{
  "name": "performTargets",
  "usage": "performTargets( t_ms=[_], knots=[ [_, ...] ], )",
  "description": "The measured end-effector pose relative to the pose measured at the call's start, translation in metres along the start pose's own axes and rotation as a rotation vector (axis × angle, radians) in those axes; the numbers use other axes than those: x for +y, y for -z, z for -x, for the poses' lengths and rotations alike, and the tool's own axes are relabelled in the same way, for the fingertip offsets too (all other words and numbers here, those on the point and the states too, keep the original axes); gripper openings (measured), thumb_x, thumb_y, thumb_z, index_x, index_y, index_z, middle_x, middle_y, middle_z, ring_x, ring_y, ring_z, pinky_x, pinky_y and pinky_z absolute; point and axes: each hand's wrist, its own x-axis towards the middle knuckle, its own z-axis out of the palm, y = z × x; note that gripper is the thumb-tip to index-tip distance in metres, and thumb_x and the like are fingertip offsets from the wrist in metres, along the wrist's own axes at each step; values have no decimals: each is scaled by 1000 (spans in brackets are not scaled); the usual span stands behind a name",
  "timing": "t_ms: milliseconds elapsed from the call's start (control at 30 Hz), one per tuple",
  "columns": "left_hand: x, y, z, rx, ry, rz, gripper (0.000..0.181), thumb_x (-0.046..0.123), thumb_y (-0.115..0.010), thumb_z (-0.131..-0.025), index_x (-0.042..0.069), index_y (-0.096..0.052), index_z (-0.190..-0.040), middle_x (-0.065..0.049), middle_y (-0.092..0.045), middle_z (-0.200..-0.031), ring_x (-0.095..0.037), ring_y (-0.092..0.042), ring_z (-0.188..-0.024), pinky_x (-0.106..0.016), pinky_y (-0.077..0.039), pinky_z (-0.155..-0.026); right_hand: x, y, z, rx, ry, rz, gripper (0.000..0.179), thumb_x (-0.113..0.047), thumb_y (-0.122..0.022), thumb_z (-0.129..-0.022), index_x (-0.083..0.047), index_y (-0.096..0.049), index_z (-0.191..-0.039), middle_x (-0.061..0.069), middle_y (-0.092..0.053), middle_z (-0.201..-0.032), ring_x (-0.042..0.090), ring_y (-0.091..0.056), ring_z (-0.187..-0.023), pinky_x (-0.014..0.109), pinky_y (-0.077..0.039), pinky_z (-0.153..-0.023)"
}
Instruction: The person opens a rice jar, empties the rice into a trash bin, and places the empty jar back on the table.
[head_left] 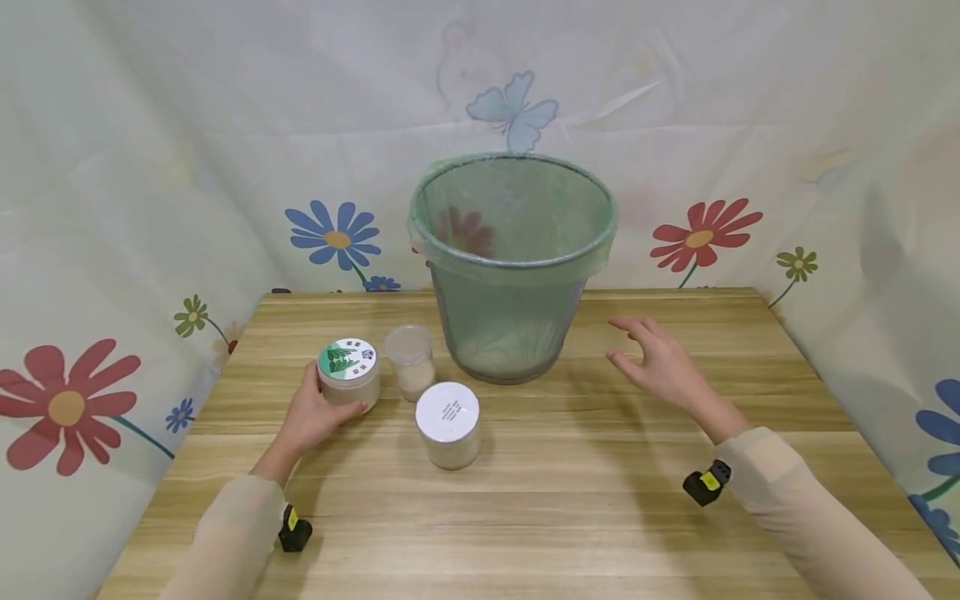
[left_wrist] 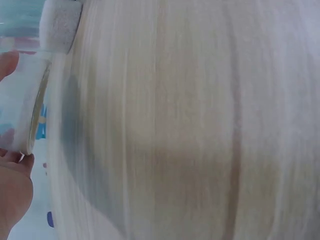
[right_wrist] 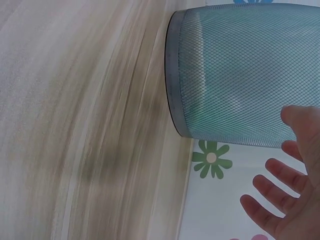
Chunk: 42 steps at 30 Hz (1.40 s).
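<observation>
My left hand (head_left: 309, 418) grips a clear jar (head_left: 349, 386) with a green and white printed lid, thumb on the near side. In the left wrist view the jar's clear wall (left_wrist: 19, 100) shows between thumb and fingers, its base edge facing the table. Right beside it stands a clear plastic cup (head_left: 411, 360) with pale contents at the bottom. Nearer to me is a jar with a plain white lid (head_left: 448, 417) bearing small print. My right hand (head_left: 660, 362) holds nothing; its fingers are spread and relaxed, to the right of a mesh waste bin (head_left: 510, 321).
The bin stands upright at the back of the wooden table (head_left: 525, 517), lined with a thin green bag (head_left: 607, 242) folded over its rim. A flower-printed curtain (head_left: 247, 100) rises behind the table and at both sides.
</observation>
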Motion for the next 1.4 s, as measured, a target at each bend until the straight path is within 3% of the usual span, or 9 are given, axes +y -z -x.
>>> performTargets(
  t_ms=[400, 867, 1400],
  knots=[
    [13, 9, 9, -10, -32, -53, 102, 32, -81, -67, 6, -17, -142, -19, -34, -141, -38, -32, -130, -60, -27, -103, -5, -4, 1, 30, 55, -6, 47, -20, -66, -84, -2, -52, -125, 18, -57, -112, 34, -57, -96, 51, -49, -76],
    [32, 14, 19, 14, -119, -99, 105, 38, -82, -64, 9, -19, -143, -16, -36, -139, -38, -35, -127, -62, -31, -99, -24, -7, -1, 104, 142, -16, 45, -16, -71, -78, -4, -57, -119, 15, -59, -103, 29, -57, -90, 42, -50, -68],
    [65, 19, 29, 51, -285, -136, 99, 29, -85, -62, 8, -27, -140, -13, -42, -134, -34, -42, -122, -62, -37, -94, -46, -7, -5, 104, 204, -45, 45, -16, -72, -78, -5, -58, -119, 11, -59, -105, 23, -57, -87, 39, -49, -70]
  ],
)
